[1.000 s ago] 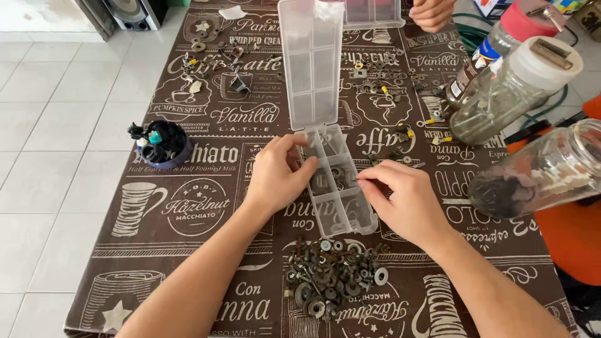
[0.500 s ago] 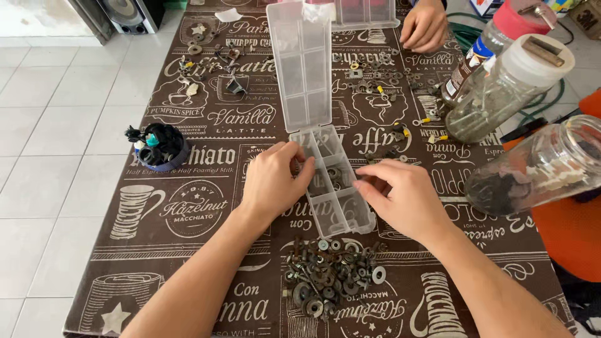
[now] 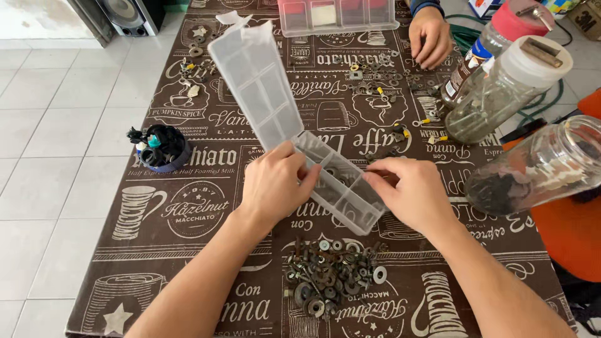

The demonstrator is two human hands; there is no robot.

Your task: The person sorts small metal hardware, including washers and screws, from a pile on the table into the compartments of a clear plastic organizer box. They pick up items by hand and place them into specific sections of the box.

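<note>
Clear plastic organizer box (image 3: 338, 181), lid raised, gripped by left hand (image 3: 275, 181) and right hand (image 3: 413, 194) above washers (image 3: 328, 275).

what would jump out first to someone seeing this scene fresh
Mid-table, the left hand and right hand hold a clear plastic compartment box whose hinged lid stands open. Just nearer the camera lies a heap of dark rusty metal washers and screws on the brown coffee-print tablecloth. At the right edge, a large clear glass jar lies tilted on its side.

Pale tiled floor (image 3: 44, 125) in daylight; table under a brown printed cloth (image 3: 188, 250); dark speaker (image 3: 128, 12) on the floor
</note>
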